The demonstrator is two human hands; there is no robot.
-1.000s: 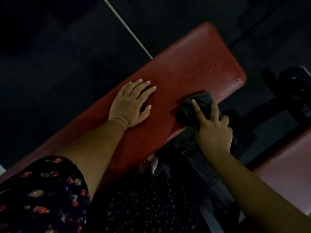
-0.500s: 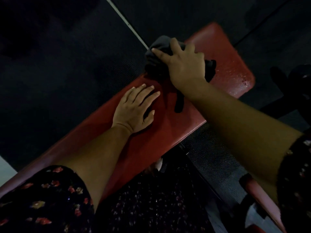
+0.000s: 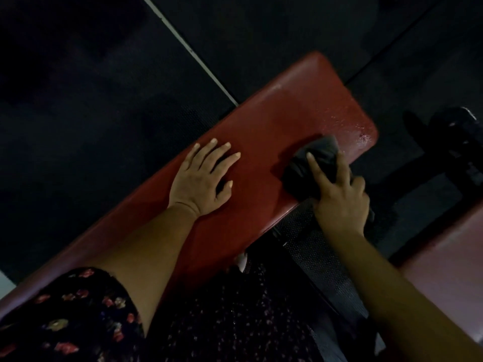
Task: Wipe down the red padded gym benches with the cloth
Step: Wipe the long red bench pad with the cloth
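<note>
Down at the near edge of the red bench (image 3: 264,131), close to its rounded end, we've got the dark cloth (image 3: 317,159) bunched up under our right hand (image 3: 339,202). Two fingers (image 3: 315,168) are stretched long across the top of it, pinning it to the vinyl, while the rest of the hand curls round the part that spills off the pad's edge. So that grip is closed on the cloth, pressing as much as holding. Our left hand (image 3: 201,178) lies flat and open on the pad, fingers spread, holding nothing, just bracing us, and well apart from the cloth.

That cloth looks soft and limp, light as anything, the sort that folds on itself and slides out from under a loose palm, so we'd keep it wadded and press down through the fingers rather than pinch a corner. The bench is the opposite story: padded, with a slick, shiny skin, and we judge it heavy and steady enough not to shift under a push. Wet-looking specks glint near the far corner of the pad, beyond the cloth. A second red bench (image 3: 444,262) shows at the right edge. The dark floor (image 3: 104,100) lies beyond.
</note>
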